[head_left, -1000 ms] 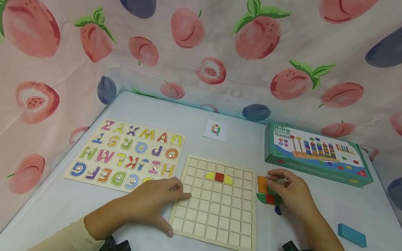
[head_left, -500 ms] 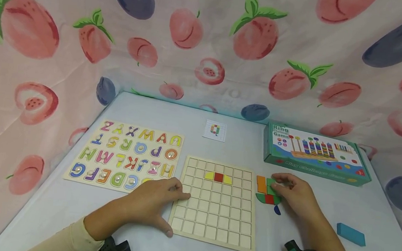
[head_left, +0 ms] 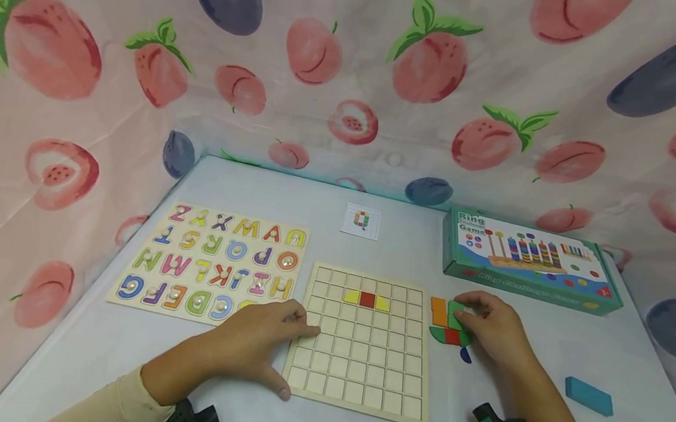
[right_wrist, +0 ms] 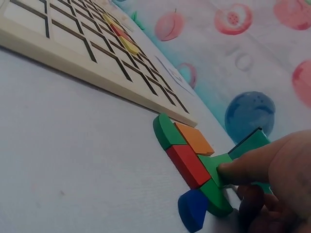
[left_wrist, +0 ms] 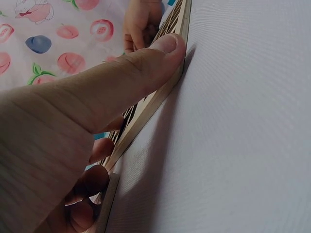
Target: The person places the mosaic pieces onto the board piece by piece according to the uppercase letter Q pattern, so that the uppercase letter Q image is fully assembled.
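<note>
A wooden grid board (head_left: 356,355) lies in front of me, a red square (head_left: 368,299) between two yellow rounded pieces in one of its upper rows. My left hand (head_left: 259,340) rests at its left edge, thumb by the near corner. In the left wrist view the thumb (left_wrist: 141,68) lies along the rim. Right of the board, my right hand (head_left: 492,326) pinches a green square tile (right_wrist: 212,165) with thumb and finger. Beside it are orange tiles (head_left: 440,312), a red tile (head_left: 452,337), green rounded pieces (right_wrist: 165,131) and a blue rounded piece (head_left: 466,355).
A wooden alphabet puzzle (head_left: 208,264) lies to the left, partly under my left hand. At the back stand a small pattern card (head_left: 361,221) and a green Ring Challenge Game box (head_left: 531,260). A blue block (head_left: 588,396) sits at the right.
My right hand has drawn slightly right and down, uncovering more of the green tiles. My left hand and the board have stayed in place.
</note>
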